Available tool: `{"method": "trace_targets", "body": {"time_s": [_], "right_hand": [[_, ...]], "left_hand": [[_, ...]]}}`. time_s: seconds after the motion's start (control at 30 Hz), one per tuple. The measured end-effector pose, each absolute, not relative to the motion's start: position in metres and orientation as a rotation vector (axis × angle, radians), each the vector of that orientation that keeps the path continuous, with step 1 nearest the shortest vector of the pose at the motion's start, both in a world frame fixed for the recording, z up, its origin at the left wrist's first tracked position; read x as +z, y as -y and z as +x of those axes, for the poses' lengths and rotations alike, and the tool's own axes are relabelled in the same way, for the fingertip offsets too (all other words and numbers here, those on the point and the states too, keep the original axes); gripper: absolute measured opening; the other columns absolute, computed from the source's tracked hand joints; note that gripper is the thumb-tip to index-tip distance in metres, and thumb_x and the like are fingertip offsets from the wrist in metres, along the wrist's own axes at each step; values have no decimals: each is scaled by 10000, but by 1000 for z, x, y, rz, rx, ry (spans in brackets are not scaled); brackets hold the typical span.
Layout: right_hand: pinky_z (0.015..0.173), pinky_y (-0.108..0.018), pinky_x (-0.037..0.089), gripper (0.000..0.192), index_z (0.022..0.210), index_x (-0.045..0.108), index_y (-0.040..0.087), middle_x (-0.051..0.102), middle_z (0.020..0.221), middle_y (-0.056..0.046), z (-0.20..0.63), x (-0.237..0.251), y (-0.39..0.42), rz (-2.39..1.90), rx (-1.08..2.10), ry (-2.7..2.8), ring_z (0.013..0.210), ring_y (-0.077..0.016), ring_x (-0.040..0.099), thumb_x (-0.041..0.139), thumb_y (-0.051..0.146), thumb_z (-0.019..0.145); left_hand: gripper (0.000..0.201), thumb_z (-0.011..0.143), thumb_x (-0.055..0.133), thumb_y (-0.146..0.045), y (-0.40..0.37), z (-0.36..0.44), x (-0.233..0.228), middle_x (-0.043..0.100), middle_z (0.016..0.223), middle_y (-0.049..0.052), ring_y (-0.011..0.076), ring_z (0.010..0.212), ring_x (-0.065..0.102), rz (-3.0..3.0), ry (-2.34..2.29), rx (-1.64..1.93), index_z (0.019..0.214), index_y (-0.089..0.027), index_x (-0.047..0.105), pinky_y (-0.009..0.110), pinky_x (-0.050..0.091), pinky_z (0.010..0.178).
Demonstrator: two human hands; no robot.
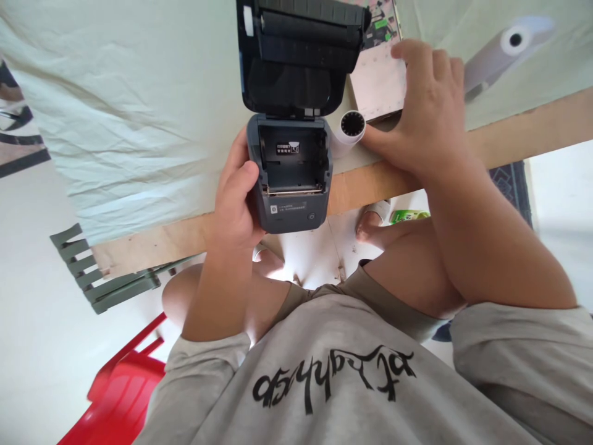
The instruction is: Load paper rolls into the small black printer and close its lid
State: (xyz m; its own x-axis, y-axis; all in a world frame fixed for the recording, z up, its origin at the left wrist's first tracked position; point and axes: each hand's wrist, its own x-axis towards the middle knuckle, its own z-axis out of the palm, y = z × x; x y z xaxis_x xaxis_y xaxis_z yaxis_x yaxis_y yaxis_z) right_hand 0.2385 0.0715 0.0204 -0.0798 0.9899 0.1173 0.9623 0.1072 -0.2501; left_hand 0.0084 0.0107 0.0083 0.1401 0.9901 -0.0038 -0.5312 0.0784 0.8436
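A dark grey label printer (291, 173) is gripped at its side by my left hand (238, 201), thumb on the near face. Its black lid (296, 59) is swung up, and the bay inside holds no roll. Right beside the printer stands a white roll (346, 137) with a dark toothed core. My right hand (428, 108) is spread, its thumb tip by this roll; whether they touch I cannot tell. Its fingers reach over a flat white box or booklet (380, 83) with a printed picture at the far end.
Another white roll (503, 52) lies on the pale green tablecloth (139, 123) at the right. A wooden table edge (162, 238) runs along the near side. Below are a red plastic chair (130, 383), a green slatted piece (125, 290) and a green packet (407, 216).
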Motion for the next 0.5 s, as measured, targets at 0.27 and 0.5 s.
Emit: {"method": "trace_targets", "body": {"time_s": [0.27, 0.5], "right_hand": [[946, -503, 377, 824, 1335, 349, 233, 479, 1198, -100, 237, 25, -68, -1951, 148, 2133, 1071, -337, 445, 692, 360, 597], [993, -443, 400, 676, 1334, 335, 144, 445, 1282, -79, 248, 34, -74, -1710, 366, 2141, 1155, -248, 443, 574, 281, 717]], "left_hand": [[376, 795, 533, -429, -10, 9, 12, 611, 1042, 29, 252, 957, 535, 826, -728, 1279, 1119, -244, 576, 388, 436, 763], [421, 779, 546, -465, -11, 9, 6, 603, 1043, 35, 249, 956, 570, 841, -750, 1304, 1137, -244, 564, 395, 492, 767]]}}
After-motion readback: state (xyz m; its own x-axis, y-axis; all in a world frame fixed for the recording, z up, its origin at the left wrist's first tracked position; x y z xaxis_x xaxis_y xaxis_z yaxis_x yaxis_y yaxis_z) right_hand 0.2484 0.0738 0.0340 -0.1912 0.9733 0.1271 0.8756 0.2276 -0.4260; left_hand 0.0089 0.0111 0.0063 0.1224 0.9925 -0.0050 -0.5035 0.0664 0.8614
